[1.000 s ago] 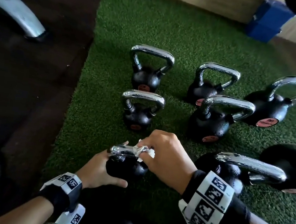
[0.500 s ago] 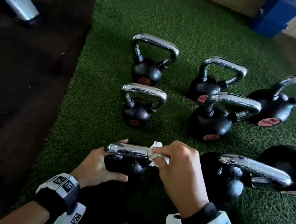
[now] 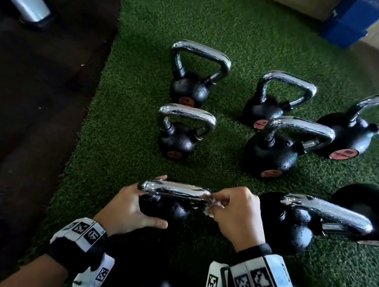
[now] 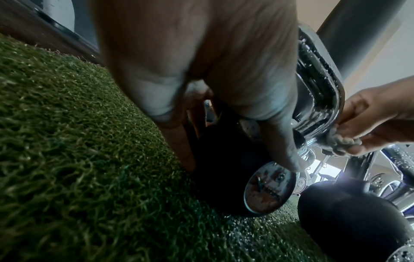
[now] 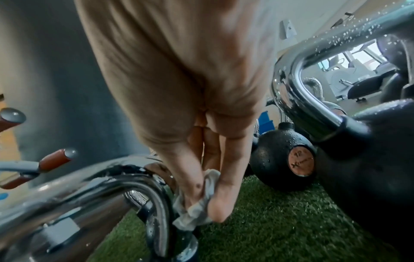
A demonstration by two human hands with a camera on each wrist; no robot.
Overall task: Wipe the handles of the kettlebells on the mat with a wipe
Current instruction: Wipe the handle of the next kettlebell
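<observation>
On the green mat (image 3: 151,27) the left hand (image 3: 129,208) cups the black ball of the nearest kettlebell (image 3: 163,209), its grip curled round it; the right hand (image 3: 237,214) has its grip pinching a crumpled white wipe (image 3: 211,206) against the right corner of the chrome handle (image 3: 174,189); the head view alone shows the other kettlebells standing in rows beyond; the right wrist view alone shows water drops on the chrome and a copper disc (image 5: 301,161) with writing too blurred to read.
</observation>
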